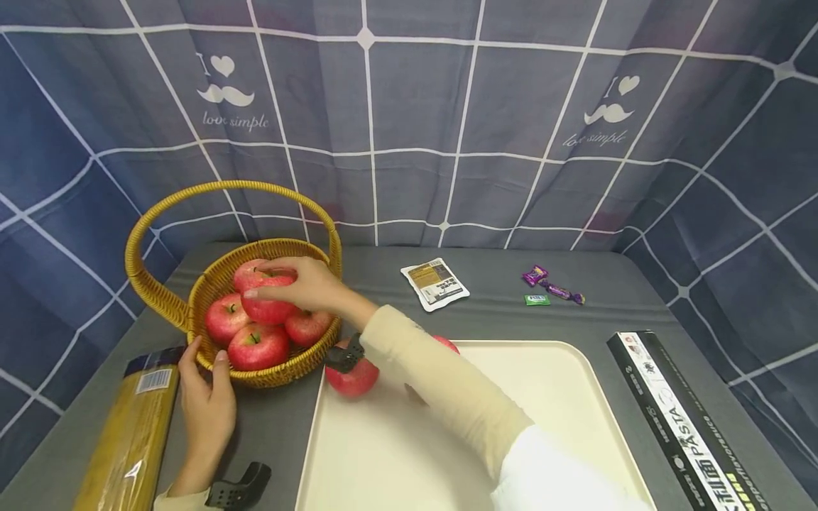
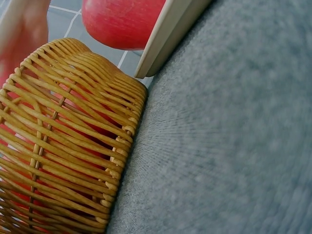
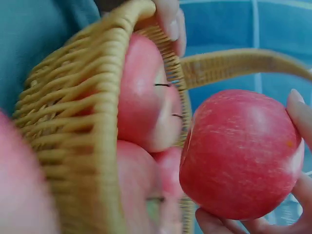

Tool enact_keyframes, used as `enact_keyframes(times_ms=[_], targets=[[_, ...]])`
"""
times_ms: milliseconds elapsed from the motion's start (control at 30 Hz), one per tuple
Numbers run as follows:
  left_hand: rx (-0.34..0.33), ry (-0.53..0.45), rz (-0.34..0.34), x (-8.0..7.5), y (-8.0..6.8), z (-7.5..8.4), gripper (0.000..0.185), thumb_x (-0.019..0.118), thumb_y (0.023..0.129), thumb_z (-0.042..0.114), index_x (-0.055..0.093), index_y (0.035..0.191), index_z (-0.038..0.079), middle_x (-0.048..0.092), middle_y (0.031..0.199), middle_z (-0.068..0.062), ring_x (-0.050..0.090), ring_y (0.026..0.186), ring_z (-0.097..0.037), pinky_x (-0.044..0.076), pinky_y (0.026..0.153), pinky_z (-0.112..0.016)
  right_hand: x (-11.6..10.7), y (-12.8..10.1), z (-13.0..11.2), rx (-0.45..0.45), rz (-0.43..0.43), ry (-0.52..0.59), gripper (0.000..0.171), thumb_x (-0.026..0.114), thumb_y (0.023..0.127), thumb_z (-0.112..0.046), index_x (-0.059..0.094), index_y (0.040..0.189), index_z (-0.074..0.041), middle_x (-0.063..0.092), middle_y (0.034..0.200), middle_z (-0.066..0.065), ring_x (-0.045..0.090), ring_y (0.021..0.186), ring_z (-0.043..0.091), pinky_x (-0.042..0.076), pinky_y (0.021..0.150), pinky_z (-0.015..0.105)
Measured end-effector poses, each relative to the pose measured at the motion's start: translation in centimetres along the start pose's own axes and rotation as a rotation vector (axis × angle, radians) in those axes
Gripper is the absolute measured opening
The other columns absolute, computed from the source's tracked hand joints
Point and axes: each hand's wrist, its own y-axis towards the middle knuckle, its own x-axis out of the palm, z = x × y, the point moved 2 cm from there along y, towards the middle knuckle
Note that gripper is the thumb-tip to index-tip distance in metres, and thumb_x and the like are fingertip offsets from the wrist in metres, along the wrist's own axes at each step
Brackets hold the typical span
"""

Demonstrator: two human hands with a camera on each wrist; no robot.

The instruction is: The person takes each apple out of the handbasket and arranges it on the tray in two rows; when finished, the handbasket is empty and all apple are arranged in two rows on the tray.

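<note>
Right hand (image 1: 307,284) grasps an apple (image 1: 268,301) above the basket (image 1: 281,369); left hand (image 1: 207,401) grips the rim. Stem direction hidden; right-wrist view alone shows the apple's underside.

The wicker basket (image 1: 281,372) stands on the table (image 1: 498,270) at the left, with apples (image 1: 258,345) in it. Just right of it lies the tray (image 1: 549,397), with two apples (image 1: 353,376) at its near-left corner. Left of the basket lies a spaghetti packet (image 1: 131,433); right of the tray lies a pasta box (image 1: 686,426). Behind the tray are a sachet (image 1: 435,284) and, further right, wrapped sweets (image 1: 552,287). A curtain (image 1: 409,121) hangs behind the table.
</note>
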Motion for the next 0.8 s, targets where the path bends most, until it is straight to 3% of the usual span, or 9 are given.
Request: enact_keyframes(times_ms=[133,200,433,633,800], targets=[[-0.002,0.008,0.019,-0.2,-0.2,-0.1,0.047,0.042,0.093,0.024,0.032,0.139,0.014,0.04,0.135,-0.018,0.039,0.116,-0.027,0.027,0.094,-0.019,-4.0,-4.3,0.8,-0.069,0.004,0.151,0.046,0.074,0.072,-0.036,0.062,0.115,-0.029,0.063,0.111,-0.013,0.055,0.098,-0.001,0.045,0.083,0.018],[-0.003,0.011,0.029,-0.5,-0.2,-0.1,0.047,0.043,0.093,0.024,0.032,0.138,0.015,0.04,0.135,-0.018,0.039,0.114,-0.028,0.026,0.09,-0.015,-6.4,-7.1,1.7,-0.082,0.011,0.181,0.045,0.075,0.072,-0.032,0.062,0.114,-0.029,0.063,0.11,-0.012,0.056,0.098,0.001,0.046,0.085,0.023],[-0.012,-0.002,0.001,-0.4,0.1,0.0,0.048,0.041,0.094,0.024,0.03,0.139,0.015,0.037,0.137,-0.018,0.036,0.121,-0.031,0.026,0.103,-0.037,-13.9,-18.2,9.2,-0.014,0.114,0.106,0.052,0.078,0.069,-0.023,0.061,0.117,-0.023,0.055,0.116,-0.003,0.053,0.106,0.012,0.048,0.086,0.028],[-0.025,-0.005,-0.015,-0.1,0.1,0.0,0.048,0.04,0.094,0.023,0.029,0.14,0.016,0.037,0.137,-0.019,0.036,0.12,-0.031,0.026,0.1,-0.042,-15.8,-26.2,15.4,0.09,0.214,-0.043,0.054,0.079,0.067,-0.023,0.06,0.117,-0.017,0.052,0.118,0.001,0.05,0.103,0.001,0.047,0.086,0.024],[-0.02,0.004,-0.01,0.0,0.0,0.0,0.048,0.04,0.093,0.022,0.03,0.14,0.017,0.038,0.135,-0.02,0.037,0.116,-0.032,0.027,0.098,-0.034,-14.9,-28.9,17.2,0.113,0.236,-0.039,0.057,0.08,0.064,-0.022,0.059,0.117,-0.014,0.048,0.12,0.002,0.043,0.106,-0.006,0.044,0.086,0.015]])
